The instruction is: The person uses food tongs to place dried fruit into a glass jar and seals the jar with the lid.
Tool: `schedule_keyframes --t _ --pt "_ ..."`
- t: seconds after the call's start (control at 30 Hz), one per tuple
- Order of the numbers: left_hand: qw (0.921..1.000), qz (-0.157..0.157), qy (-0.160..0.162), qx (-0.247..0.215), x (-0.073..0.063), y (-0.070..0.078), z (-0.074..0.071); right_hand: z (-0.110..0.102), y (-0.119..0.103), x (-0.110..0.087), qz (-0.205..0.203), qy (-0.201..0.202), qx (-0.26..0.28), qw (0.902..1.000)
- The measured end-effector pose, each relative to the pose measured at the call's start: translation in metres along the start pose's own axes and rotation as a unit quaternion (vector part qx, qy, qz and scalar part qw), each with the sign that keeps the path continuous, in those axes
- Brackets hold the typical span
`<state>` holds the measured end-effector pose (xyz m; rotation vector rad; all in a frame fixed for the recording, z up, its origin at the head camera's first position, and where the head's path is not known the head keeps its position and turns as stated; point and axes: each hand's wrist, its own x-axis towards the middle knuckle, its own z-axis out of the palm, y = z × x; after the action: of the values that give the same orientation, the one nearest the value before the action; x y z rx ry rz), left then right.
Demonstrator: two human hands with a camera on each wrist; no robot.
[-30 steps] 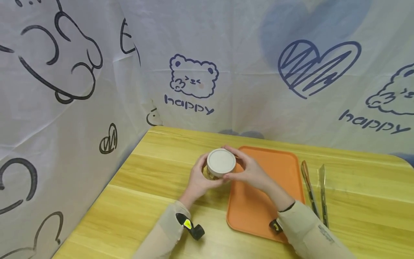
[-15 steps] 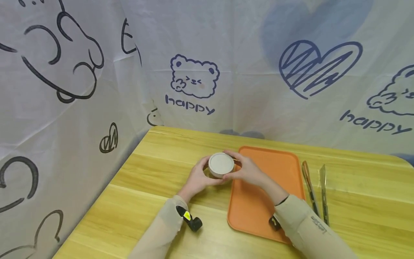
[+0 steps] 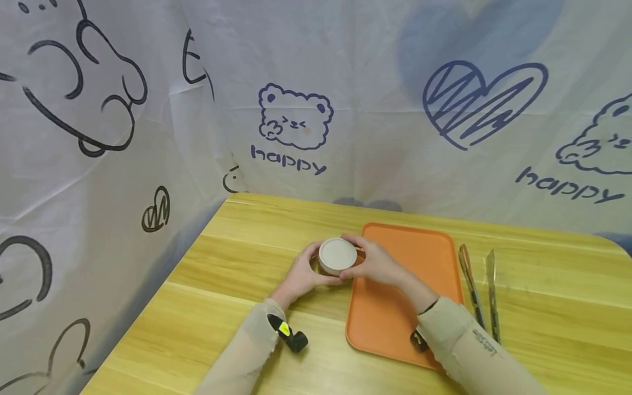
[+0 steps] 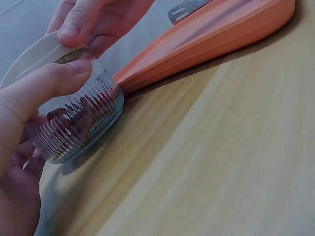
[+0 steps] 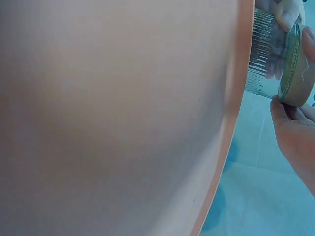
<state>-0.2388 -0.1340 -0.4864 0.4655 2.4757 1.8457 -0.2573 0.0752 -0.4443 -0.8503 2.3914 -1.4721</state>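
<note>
Both hands are on a ribbed glass jar (image 4: 83, 118) that holds dark reddish-brown pieces. On top of it is a round, pale lid (image 3: 338, 254). My left hand (image 3: 298, 278) wraps round the glass, its thumb along the near side in the left wrist view. From the other side my right hand (image 3: 377, 264) grips the lid between thumb and fingers; in the right wrist view its fingertips (image 5: 278, 105) lie at the lid's edge. The jar's base is right at the tabletop, close to the left rim of the orange tray (image 3: 405, 329).
Two long, slim utensils (image 3: 471, 285) lie right of the tray, and a slotted grey end (image 4: 186, 10) shows beyond it in the left wrist view. A printed cloth (image 3: 375, 137) hangs behind the wooden table (image 3: 247, 236) and along its left side.
The jar has come down toward the table and slightly nearer to me, with both hands moving along with it. The tray and utensils stay put.
</note>
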Motion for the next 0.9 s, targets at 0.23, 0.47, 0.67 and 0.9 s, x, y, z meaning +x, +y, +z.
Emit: schedule_keyframes --t 0.23,0.47,0.67,0.9 --pt "0.9995 -0.01 -0.02 -0.021 -0.006 0.009 -0.003 0.003 0.001 0.0 0.005 -0.01 0.009 0.9999" --pt "0.9982 0.006 -0.057 -0.018 -0.007 0.026 -0.009 -0.004 -0.002 -0.002 0.008 -0.025 -0.023 0.9994" --pt "0.9973 0.044 -0.057 0.015 0.002 0.039 -0.022 -0.029 -0.003 -0.014 0.024 0.003 -0.032 0.9992" --pt "0.987 0.057 -0.003 0.15 0.034 0.022 -0.031 -0.068 -0.002 -0.031 0.011 0.053 -0.127 0.9904"
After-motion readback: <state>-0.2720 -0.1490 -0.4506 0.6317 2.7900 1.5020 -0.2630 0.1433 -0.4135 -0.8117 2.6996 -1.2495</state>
